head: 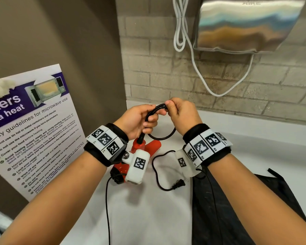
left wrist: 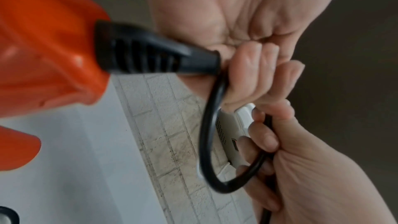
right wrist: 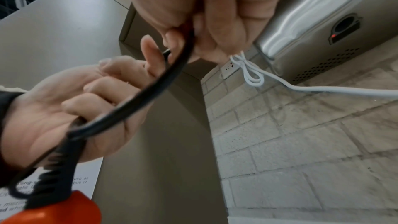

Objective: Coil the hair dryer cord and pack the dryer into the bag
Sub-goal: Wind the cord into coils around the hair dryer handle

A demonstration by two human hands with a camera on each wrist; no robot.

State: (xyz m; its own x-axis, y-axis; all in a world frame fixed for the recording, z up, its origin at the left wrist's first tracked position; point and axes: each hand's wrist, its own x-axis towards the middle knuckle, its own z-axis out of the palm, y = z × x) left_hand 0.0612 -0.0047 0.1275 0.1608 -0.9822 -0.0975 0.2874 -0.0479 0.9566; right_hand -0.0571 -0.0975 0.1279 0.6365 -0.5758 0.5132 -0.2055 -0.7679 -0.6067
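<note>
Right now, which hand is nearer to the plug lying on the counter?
Right. The right hand is raised, its wrist above the plug; the left hand grips the cord further left.

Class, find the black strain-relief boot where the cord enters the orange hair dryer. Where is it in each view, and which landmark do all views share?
Head: centre, below the left hand.
Left wrist: upper left of centre.
Right wrist: lower left.
Shared landmark: brick wall.
</note>
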